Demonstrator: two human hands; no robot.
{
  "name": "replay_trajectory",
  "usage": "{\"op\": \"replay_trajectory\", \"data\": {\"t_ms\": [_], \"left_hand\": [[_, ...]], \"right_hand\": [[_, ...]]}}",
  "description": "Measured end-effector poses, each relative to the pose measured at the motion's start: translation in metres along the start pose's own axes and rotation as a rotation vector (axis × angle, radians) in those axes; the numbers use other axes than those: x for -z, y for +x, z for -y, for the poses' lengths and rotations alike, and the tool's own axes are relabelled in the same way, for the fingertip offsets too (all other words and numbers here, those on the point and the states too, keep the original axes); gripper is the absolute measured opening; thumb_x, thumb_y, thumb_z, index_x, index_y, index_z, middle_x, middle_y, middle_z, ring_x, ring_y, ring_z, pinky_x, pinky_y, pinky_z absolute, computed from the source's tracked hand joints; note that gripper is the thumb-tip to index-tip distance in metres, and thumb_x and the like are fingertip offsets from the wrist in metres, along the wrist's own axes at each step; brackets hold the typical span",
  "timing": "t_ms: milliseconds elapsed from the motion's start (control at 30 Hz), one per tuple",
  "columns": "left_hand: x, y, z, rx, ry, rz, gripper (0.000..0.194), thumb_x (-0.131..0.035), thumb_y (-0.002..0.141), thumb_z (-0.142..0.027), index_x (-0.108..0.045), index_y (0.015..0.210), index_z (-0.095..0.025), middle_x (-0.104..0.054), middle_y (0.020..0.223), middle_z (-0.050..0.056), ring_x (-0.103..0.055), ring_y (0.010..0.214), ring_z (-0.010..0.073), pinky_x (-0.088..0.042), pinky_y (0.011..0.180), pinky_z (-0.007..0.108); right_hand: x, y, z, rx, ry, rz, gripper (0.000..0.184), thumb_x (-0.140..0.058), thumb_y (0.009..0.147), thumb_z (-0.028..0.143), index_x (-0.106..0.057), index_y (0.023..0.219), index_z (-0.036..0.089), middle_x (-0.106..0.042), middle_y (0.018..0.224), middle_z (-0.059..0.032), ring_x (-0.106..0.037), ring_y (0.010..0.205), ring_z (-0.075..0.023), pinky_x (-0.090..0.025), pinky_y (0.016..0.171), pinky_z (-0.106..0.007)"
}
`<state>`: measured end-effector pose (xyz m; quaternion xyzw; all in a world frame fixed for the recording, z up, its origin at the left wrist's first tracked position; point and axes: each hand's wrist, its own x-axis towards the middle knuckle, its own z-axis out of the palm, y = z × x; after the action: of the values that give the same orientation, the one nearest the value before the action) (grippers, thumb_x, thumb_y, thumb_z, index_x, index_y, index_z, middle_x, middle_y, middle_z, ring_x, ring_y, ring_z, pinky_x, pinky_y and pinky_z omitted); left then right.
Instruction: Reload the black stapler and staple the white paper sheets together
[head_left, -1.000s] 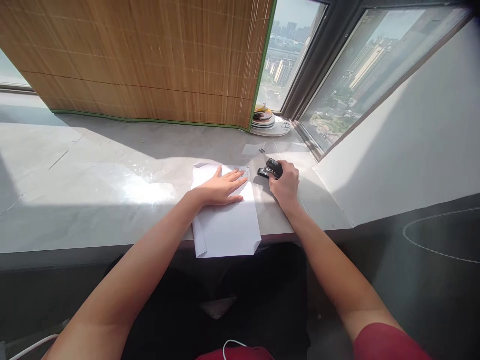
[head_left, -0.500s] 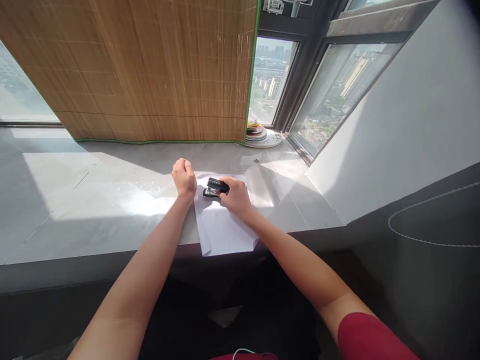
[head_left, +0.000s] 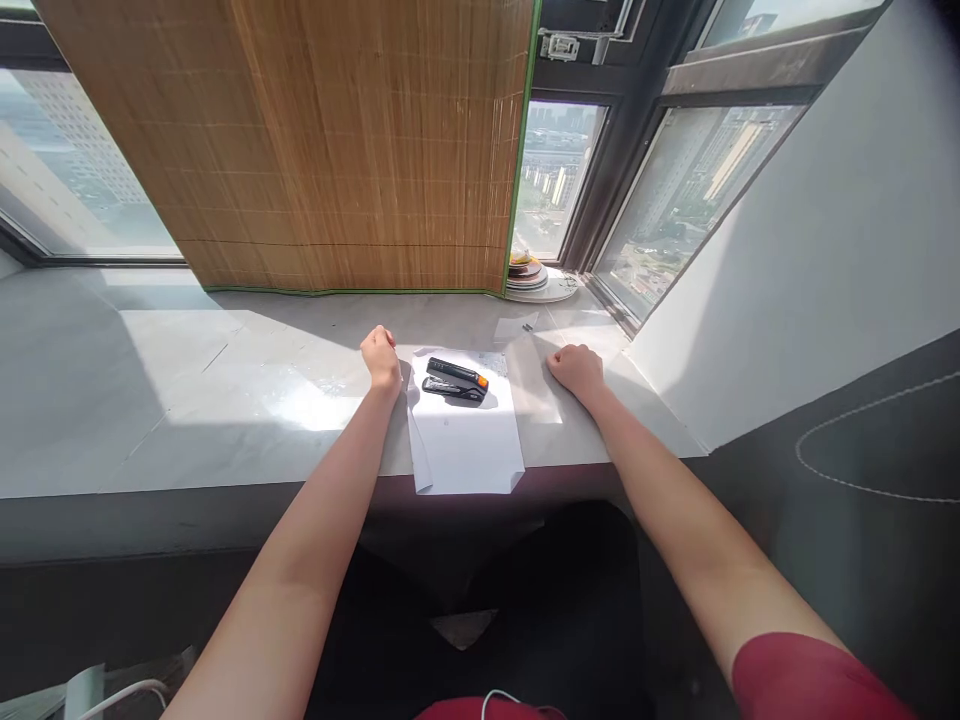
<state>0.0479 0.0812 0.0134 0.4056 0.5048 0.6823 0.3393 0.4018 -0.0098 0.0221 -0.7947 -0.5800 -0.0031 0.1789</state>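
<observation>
A black stapler (head_left: 454,381) with an orange patch at its right end lies on white paper sheets (head_left: 472,445). The sheets rest on the sill, their lower edge hanging past its front, with one corner folded at the left. Just left of the paper my left hand (head_left: 381,358) is closed in a fist on the sill. To the right of the paper, beside a clear plastic sleeve (head_left: 531,385), rests my right hand (head_left: 577,371), also a fist. No object shows in either hand.
A small white slip (head_left: 512,328) with tiny dark bits near it lies behind the sleeve. Stacked plates (head_left: 536,285) stand in the window corner. A bamboo blind (head_left: 360,150) hangs over the back of the sill (head_left: 247,400). A beaded cord (head_left: 817,470) hangs at right.
My right hand has let go of the stapler and moved right, off the paper. The stapler now lies on the sheets. My left hand is still a fist beside the paper; the view has shifted slightly.
</observation>
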Motion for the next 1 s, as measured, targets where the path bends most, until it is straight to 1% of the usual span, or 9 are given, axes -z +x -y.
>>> {"op": "replay_trajectory", "data": {"t_ms": [133, 300, 400, 500, 600, 700, 833, 933, 1000], "left_hand": [[0.0, -0.003, -0.002, 0.026, -0.001, 0.023, 0.046, -0.049, 0.108, -0.028, -0.037, 0.065, -0.022, -0.039, 0.067, -0.001, -0.035, 0.064, 0.0142, -0.033, 0.063, 0.029], [0.002, -0.005, -0.005, 0.046, -0.017, 0.038, 0.049, -0.051, 0.108, -0.028, -0.036, 0.062, -0.023, -0.038, 0.063, -0.002, -0.034, 0.062, 0.0143, -0.032, 0.061, 0.029], [0.004, -0.006, -0.008, 0.055, -0.03, 0.033, 0.049, -0.051, 0.108, -0.032, -0.038, 0.063, -0.023, -0.04, 0.064, -0.002, -0.035, 0.062, 0.0139, -0.033, 0.061, 0.029], [0.007, -0.007, -0.01, 0.06, -0.036, 0.03, 0.048, -0.051, 0.109, -0.034, -0.038, 0.064, -0.023, -0.041, 0.066, -0.002, -0.035, 0.061, 0.0139, -0.035, 0.063, 0.029], [0.009, -0.007, -0.01, 0.061, -0.04, 0.03, 0.048, -0.05, 0.109, -0.031, -0.038, 0.064, -0.023, -0.04, 0.067, -0.002, -0.036, 0.062, 0.014, -0.035, 0.064, 0.029], [0.01, -0.007, -0.007, 0.067, -0.041, 0.032, 0.048, -0.051, 0.108, -0.028, -0.038, 0.062, -0.022, -0.039, 0.066, -0.002, -0.035, 0.062, 0.0139, -0.033, 0.062, 0.029], [0.008, -0.006, -0.005, 0.069, -0.037, 0.044, 0.047, -0.05, 0.105, -0.022, -0.04, 0.059, -0.022, -0.039, 0.063, -0.002, -0.033, 0.06, 0.0141, -0.028, 0.06, 0.03], [0.006, -0.006, -0.005, 0.05, -0.028, 0.055, 0.048, -0.049, 0.104, -0.018, -0.039, 0.057, -0.022, -0.037, 0.061, -0.002, -0.032, 0.06, 0.0146, -0.027, 0.06, 0.03], [0.006, -0.006, -0.006, 0.038, -0.019, 0.059, 0.049, -0.048, 0.103, -0.017, -0.039, 0.056, -0.022, -0.036, 0.06, -0.002, -0.032, 0.06, 0.0147, -0.026, 0.06, 0.03]], "right_hand": [[-0.007, -0.002, -0.01, -0.01, 0.043, -0.022, 0.031, -0.062, 0.09, 0.031, -0.066, 0.06, 0.021, -0.064, 0.067, -0.0161, -0.069, 0.078, -0.0337, -0.05, 0.078, -0.045], [0.013, -0.012, 0.028, -0.051, 0.229, 0.035, 0.041, -0.058, 0.1, 0.042, -0.066, 0.065, 0.022, -0.065, 0.066, -0.0112, -0.068, 0.077, -0.0299, -0.052, 0.075, -0.04], [0.02, -0.029, 0.072, 0.195, 0.417, 0.11, 0.042, -0.052, 0.108, 0.056, -0.075, 0.094, 0.024, -0.076, 0.088, -0.0066, -0.071, 0.088, -0.0236, -0.055, 0.08, -0.033], [0.012, -0.054, 0.113, 0.588, 0.583, 0.319, 0.035, -0.074, 0.097, 0.053, -0.075, 0.122, 0.027, -0.079, 0.113, -0.0048, -0.072, 0.102, -0.0229, -0.055, 0.089, -0.032], [-0.003, -0.068, 0.127, 0.605, 0.521, 0.339, 0.04, -0.081, 0.088, 0.028, -0.073, 0.126, 0.026, -0.08, 0.111, -0.0042, -0.073, 0.098, -0.0241, -0.054, 0.087, -0.032], [-0.01, -0.065, 0.104, 0.542, 0.518, 0.311, 0.04, -0.077, 0.087, 0.018, -0.074, 0.126, 0.025, -0.081, 0.11, -0.0052, -0.074, 0.098, -0.0247, -0.055, 0.086, -0.033], [-0.002, -0.05, 0.045, 0.448, 0.562, 0.302, 0.04, -0.078, 0.087, 0.021, -0.074, 0.127, 0.024, -0.082, 0.111, -0.006, -0.076, 0.1, -0.0256, -0.057, 0.091, -0.036], [0.012, -0.039, 0.002, 0.426, 0.571, 0.274, 0.056, -0.081, 0.088, 0.03, -0.068, 0.142, 0.025, -0.082, 0.116, -0.0057, -0.077, 0.105, -0.0261, -0.058, 0.094, -0.037], [0.022, -0.032, -0.026, 0.344, 0.461, 0.179, 0.047, -0.071, 0.1, 0.043, -0.069, 0.143, 0.025, -0.081, 0.117, -0.0068, -0.076, 0.107, -0.0259, -0.058, 0.093, -0.035]]}}
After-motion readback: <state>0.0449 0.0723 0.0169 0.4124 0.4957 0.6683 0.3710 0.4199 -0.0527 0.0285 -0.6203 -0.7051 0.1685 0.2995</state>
